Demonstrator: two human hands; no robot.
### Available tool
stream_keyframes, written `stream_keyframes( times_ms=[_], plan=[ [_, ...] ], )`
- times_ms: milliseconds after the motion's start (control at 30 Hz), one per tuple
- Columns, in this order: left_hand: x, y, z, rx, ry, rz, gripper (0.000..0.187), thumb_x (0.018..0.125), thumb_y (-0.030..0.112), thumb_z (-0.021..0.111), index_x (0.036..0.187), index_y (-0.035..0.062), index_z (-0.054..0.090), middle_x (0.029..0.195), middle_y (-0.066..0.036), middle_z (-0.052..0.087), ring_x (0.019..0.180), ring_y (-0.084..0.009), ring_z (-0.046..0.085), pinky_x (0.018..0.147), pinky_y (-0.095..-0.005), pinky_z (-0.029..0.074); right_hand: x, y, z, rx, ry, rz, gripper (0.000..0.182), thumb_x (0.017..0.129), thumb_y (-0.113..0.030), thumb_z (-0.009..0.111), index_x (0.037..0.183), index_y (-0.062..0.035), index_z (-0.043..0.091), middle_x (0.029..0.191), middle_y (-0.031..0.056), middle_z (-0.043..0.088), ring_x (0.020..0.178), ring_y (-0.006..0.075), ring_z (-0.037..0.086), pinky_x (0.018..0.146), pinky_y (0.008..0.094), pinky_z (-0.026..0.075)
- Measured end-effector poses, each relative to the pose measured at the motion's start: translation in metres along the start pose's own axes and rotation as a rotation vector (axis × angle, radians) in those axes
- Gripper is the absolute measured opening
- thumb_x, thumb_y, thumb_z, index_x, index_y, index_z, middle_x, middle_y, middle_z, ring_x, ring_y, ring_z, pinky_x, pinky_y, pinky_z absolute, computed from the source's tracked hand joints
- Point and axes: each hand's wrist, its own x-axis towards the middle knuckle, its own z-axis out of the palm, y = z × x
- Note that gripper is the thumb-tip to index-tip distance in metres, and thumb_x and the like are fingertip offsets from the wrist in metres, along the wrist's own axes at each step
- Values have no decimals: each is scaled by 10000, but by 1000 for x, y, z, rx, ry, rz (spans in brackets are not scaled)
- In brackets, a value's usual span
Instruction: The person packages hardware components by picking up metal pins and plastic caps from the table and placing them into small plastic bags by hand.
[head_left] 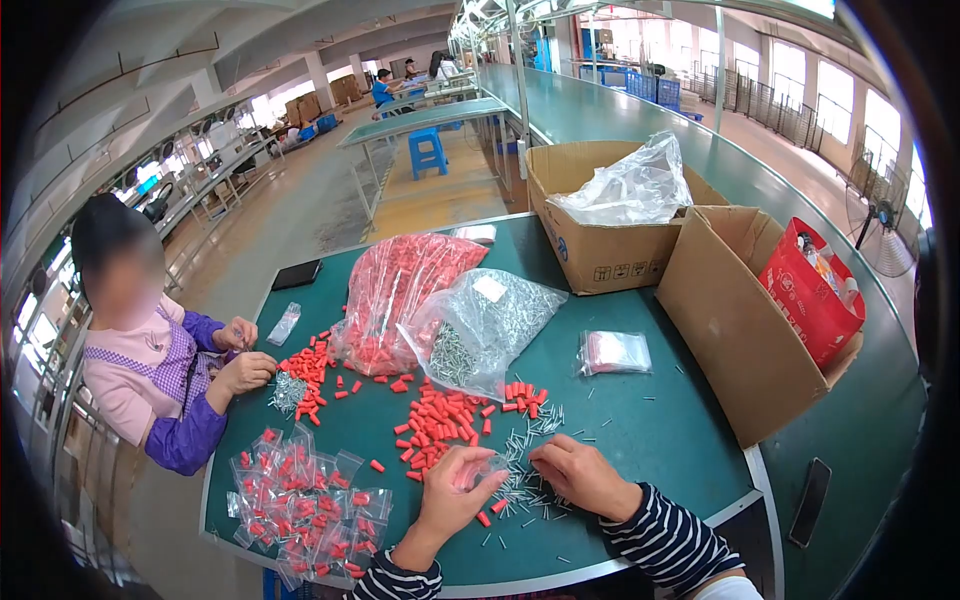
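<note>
My left hand (pixel 458 490) is closed on a small clear plastic bag (pixel 484 470) near the table's front edge. To its right, my right hand (pixel 580 474) has its fingers pinched together over the loose screws (pixel 522 462); whatever it may hold is too small to make out. Red plugs (pixel 440 420) lie in a pile just beyond my left hand. Filled small bags (pixel 305 500) with red plugs are heaped at the left. Behind the piles stand a large bag of red plugs (pixel 410 290) and a clear bag of screws (pixel 480 335).
A co-worker (pixel 150 350) sits at the left, hands over another pile of red plugs (pixel 308 375) and screws. A stack of empty bags (pixel 614 352) lies right of centre. Cardboard boxes (pixel 610 240) stand behind, one holding a red bag (pixel 812 290). A phone (pixel 810 502) lies far right.
</note>
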Motion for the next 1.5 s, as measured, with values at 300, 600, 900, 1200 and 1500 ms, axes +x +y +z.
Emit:
stream_keyframes(
  times_ms=[300, 600, 900, 1200, 1500],
  plan=[
    [0, -2, 0, 27, -9, 8, 317, 762, 62, 792, 1032, -5, 641, 896, -60, 615, 803, -120, 614, 696, -252, 493, 0, -4, -11, -85, -188, -40, 212, 842, -182, 668, 1011, -56, 652, 957, 127, 593, 820, 319, 626, 716, 403, 515],
    [1, -2, 0, 38, -9, 7, 302, 770, 73, 786, 1024, -4, 642, 900, -73, 626, 810, -138, 636, 709, -268, 504, -4, -2, -4, -167, -165, -30, 151, 831, -119, 654, 949, -30, 623, 886, 133, 587, 749, 325, 622, 653, 408, 519],
    [0, -3, -1, 54, -18, 1, 304, 774, 69, 786, 1028, -6, 638, 899, -65, 618, 809, -127, 626, 719, -256, 505, -3, 1, -3, -82, -73, -3, 123, 789, -63, 611, 874, -15, 536, 788, 164, 556, 675, 366, 601, 610, 438, 509],
    [0, 1, -1, 2, -18, -21, 301, 777, 56, 787, 1027, -12, 632, 912, -58, 609, 814, -109, 613, 718, -247, 504, -1, -4, -8, -18, -80, 38, 150, 778, -55, 625, 895, -19, 539, 807, 167, 577, 696, 366, 613, 626, 433, 509],
    [1, -3, -1, 91, -12, 49, 299, 761, 88, 795, 1004, 2, 644, 884, -73, 624, 788, -146, 631, 699, -271, 501, 0, -3, -9, 64, -45, 71, 171, 786, -53, 623, 950, -13, 597, 872, 164, 588, 742, 345, 627, 679, 407, 522]
  ],
)
